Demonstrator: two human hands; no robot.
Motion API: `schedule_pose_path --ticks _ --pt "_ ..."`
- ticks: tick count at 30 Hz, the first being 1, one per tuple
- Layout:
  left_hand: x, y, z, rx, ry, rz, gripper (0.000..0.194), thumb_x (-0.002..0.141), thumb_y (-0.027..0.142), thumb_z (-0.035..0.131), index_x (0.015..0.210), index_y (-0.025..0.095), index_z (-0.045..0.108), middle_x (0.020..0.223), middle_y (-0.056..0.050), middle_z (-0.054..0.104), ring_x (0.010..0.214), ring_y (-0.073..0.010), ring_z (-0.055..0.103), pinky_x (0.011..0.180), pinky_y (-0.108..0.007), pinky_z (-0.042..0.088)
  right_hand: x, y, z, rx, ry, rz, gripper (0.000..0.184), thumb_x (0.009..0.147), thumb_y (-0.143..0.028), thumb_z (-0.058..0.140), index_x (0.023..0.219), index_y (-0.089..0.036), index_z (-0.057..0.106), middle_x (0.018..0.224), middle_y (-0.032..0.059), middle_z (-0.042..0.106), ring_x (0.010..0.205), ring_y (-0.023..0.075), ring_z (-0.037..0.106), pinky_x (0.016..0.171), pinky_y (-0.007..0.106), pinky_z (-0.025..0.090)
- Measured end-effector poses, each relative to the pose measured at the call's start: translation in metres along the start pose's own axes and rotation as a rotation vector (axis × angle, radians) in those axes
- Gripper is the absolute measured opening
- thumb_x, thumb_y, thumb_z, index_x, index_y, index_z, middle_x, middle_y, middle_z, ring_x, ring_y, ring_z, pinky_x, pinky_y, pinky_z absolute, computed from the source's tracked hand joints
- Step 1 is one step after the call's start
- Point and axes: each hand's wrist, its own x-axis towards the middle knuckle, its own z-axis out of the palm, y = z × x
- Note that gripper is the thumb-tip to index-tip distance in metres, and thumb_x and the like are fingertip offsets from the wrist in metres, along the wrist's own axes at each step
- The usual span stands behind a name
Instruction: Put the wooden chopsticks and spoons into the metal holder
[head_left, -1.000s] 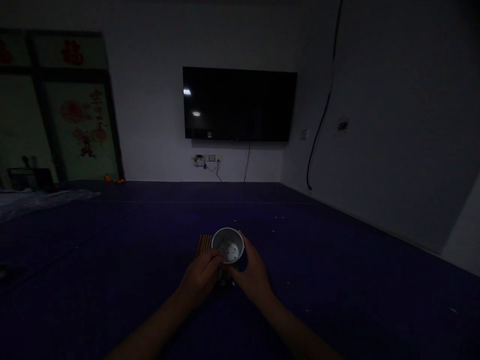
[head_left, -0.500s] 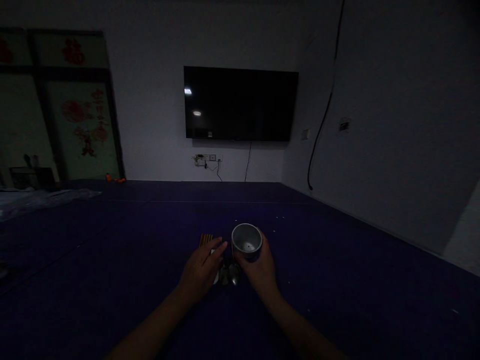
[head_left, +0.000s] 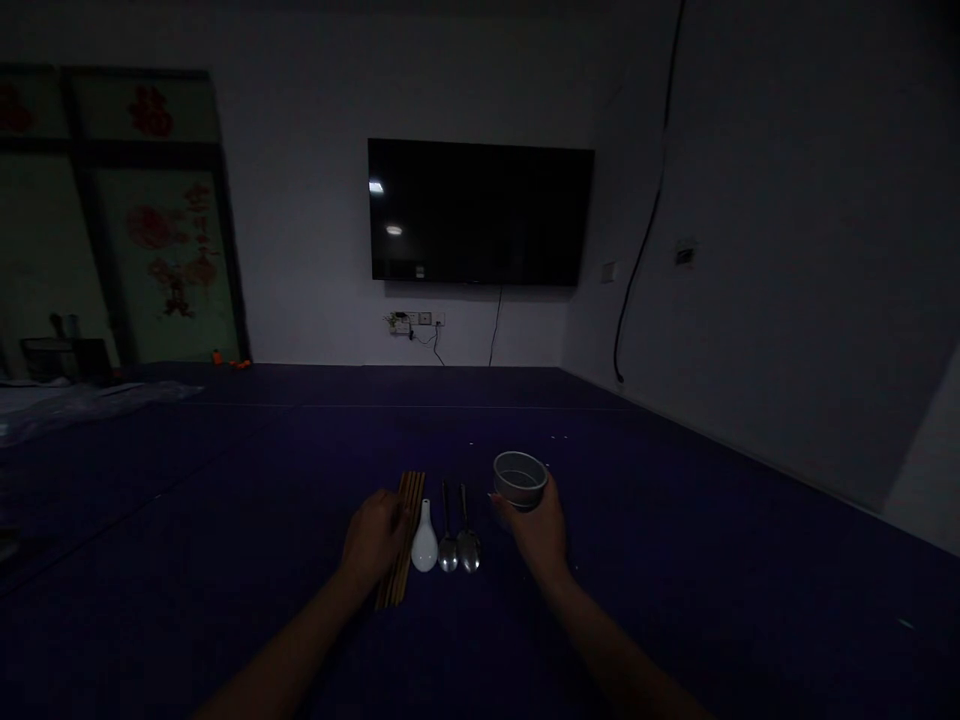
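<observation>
Cup (head_left: 520, 493): I have it to the right of the spoons, mouth upward, farther over than half a second ago. Too dark at its base for me to say whether it touches the surface.
Right hand (head_left: 541, 535): clamped on the cup from its right and near side, thumb at the front. It is doing all the holding I can see.
Left hand (head_left: 371, 540): off the cup now and well apart from my other hand, fingers curled at the chopsticks. I can't tell whether they grip, touch or only hover there — the fingertips are lost in shadow.
Chopsticks (head_left: 397, 575): a slim bundle lying lengthwise, partly behind the left fingers, far more of it showing than before.
White spoon (head_left: 424, 550): just right of the bundle, bowl toward me, now in full view.
Metal spoons (head_left: 469, 550): two, side by side, bowls also toward me, between the white spoon and the cup. Both have come out from behind my hands.
Surface (head_left: 480, 650): dark purple, carrying the utensils in one loose row.
Effect of the shift: the cup sits apart from the row — I judge that this leaves the left side easier to reach.
</observation>
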Motion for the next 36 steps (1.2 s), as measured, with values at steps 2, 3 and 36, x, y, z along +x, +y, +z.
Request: schedule_pose_path --ticks 2,3,36 --pt "0.000 -0.001 0.000 0.004 -0.013 -0.019 0.026 0.089 0.028 0.041 0.094 0.017 0.064 0.094 -0.008 0.063 0.089 -0.0183 0.059 0.076 -0.027 0.043 0.001 0.002 0.000 0.005 0.004 -0.014 0.082 0.060 -0.046 0.072 0.130 -0.017 0.042 0.125 0.0154 0.056 0.114 0.0298 0.053 0.093 0.041 0.042" --pt "0.000 -0.001 0.000 0.008 -0.018 -0.027 0.026 0.089 0.028 0.041 0.095 0.017 0.064 0.094 -0.008 0.063 0.090 -0.0184 0.059 0.076 -0.027 0.043 0.002 0.004 0.000 0.007 0.005 -0.017 0.083 0.060 -0.046 0.071 0.131 -0.017 0.042 0.126 0.0153 0.056 0.115 0.0297 0.053 0.094 0.041 0.041" --pt "0.003 0.005 -0.017 0.315 -0.128 -0.111 0.028 0.090 0.031 0.041 0.079 0.017 0.063 0.086 -0.008 0.069 0.085 -0.0197 0.063 0.071 -0.028 0.039 -0.040 -0.051 -0.009 -0.243 -0.617 -0.696 0.027 0.089 -0.024 0.044 0.104 -0.022 0.067 0.104 0.0073 0.070 0.097 0.0201 0.063 0.089 0.036 0.046"
